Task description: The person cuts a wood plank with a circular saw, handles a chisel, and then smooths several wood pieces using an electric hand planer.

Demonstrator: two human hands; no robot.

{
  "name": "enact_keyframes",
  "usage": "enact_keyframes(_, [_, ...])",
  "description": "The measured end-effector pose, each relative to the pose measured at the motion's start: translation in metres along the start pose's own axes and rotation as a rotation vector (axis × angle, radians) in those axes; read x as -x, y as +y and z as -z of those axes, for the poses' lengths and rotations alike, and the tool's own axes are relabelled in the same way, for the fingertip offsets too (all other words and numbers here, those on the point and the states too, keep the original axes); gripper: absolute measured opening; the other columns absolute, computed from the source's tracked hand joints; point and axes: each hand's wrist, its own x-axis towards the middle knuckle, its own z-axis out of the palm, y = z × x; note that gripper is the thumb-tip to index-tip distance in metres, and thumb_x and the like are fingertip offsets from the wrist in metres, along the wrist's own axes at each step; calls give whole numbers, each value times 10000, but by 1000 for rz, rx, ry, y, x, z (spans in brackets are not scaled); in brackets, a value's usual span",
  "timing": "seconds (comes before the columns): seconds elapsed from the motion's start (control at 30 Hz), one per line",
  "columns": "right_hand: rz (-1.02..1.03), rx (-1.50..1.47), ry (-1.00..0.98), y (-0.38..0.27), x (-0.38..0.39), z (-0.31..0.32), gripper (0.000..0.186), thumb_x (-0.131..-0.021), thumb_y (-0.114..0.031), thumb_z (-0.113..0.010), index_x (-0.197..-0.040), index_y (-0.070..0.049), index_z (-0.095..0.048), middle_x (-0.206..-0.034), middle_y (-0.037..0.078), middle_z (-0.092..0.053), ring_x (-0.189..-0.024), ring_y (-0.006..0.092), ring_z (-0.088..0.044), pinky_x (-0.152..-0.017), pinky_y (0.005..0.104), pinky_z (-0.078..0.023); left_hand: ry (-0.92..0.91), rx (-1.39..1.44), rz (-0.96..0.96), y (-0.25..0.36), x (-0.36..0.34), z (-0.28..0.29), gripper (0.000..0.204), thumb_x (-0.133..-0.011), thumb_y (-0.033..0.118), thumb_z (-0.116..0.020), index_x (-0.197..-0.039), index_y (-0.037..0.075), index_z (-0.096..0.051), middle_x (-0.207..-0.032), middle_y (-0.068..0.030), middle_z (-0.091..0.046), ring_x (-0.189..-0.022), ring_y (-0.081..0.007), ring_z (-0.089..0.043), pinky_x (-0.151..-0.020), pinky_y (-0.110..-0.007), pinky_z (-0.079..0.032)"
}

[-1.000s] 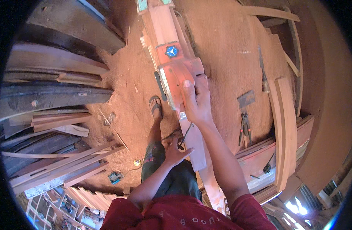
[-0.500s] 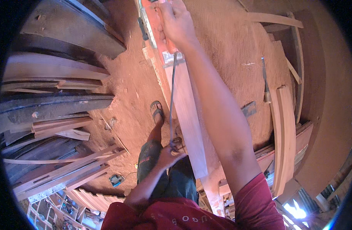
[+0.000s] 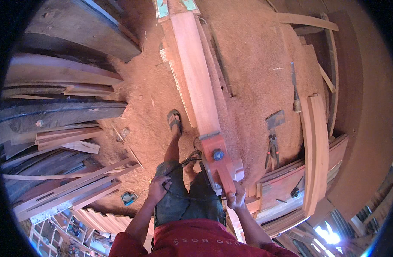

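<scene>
My right hand (image 3: 236,198) is wrapped round the rear handle of an orange-red electric hand planer (image 3: 216,156), which has a blue front knob. The planer rests on the near part of a long, pale reddish plank (image 3: 194,73) running away from me. Beside my left thigh, my left hand (image 3: 158,187) is closed round a dark power cord (image 3: 188,160). Part of the cord crosses in front of my dark shorts.
Stacked boards (image 3: 68,113) fill the left side. On the sawdust-covered floor to the right lie a chisel (image 3: 296,88), a flat metal blade (image 3: 275,120) and red-handled pincers (image 3: 272,150). Curved timbers (image 3: 317,150) lie farther right, and a small teal-and-black device (image 3: 128,198) is at lower left.
My right hand has drawn the planer back along the plank, from the far end to close by my body. My left hand has shifted left and nearer to me with the cord.
</scene>
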Motion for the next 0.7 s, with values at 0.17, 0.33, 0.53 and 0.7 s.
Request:
enact_keyframes(0.17, [3,-15,-73,-56,-108,-9,534,-955,-431,-529,-1106,72,-628,-693,107,-649,-616,184,-637,-581,354,-509,58,177,152,-1,-21,-1,269,-843,165,-753,-1086,61,-702,-953,-145,-719,-906,-284,-694,-822,-379,-552])
enact_keyframes(0.33, [139,-16,42,-131,-246,-34,408,-993,-292,-503,-1185,51,-611,-864,170,-669,-749,275,-646,-709,391,-510,89,461,139,-1,-53,7,293,-877,147,-744,-1126,8,-674,-1008,-136,-724,-915,-207,-703,-811,-333,-555])
enact_keyframes(0.53, [500,28,235,-212,-382,-58,500,-1021,-412,-479,-1089,54,-649,-959,226,-660,-951,237,-646,-841,366,-490,156,733,100,36,-87,19,277,-924,121,-709,-1151,-27,-653,-969,-67,-705,-871,-125,-652,-788,-279,-521])
enact_keyframes(0.7, [387,-6,296,-232,-479,-63,408,-972,-460,-536,-1060,-87,-674,-997,231,-675,-989,381,-656,-826,447,-499,181,899,-10,64,-107,35,306,-971,204,-666,-1189,-8,-638,-933,-42,-680,-795,-92,-602,-719,-249,-481])
